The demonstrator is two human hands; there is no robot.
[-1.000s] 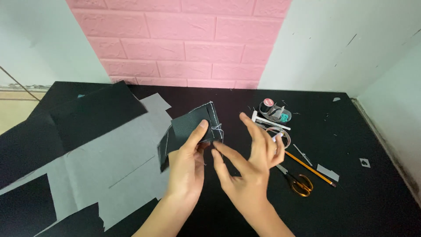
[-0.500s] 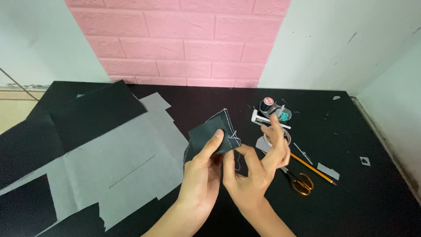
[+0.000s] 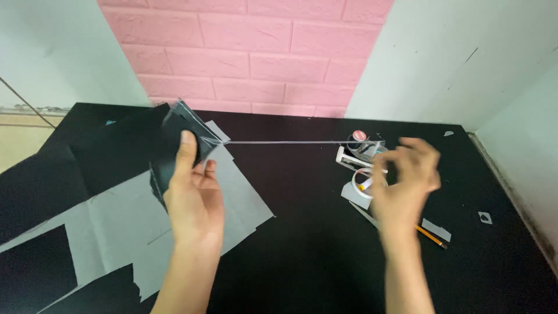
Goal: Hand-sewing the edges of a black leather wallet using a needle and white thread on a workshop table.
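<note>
fabric piece (image 3: 177, 145) left above paper sheet (image 3: 116, 227), tape rolls (image 3: 363, 180) right, pencil (image 3: 431, 236) nearer

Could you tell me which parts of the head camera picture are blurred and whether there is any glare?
In the head view the right hand is smeared by motion blur, its fingers indistinct; the left hand holding the dark fabric piece is sharper; the white thread shows as a thin taut line; lighting is soft and even, with no strong glare on the black table.

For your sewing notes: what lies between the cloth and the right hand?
In the head view, a taut thread spans from the cloth to the right hand over bare black table.
</note>
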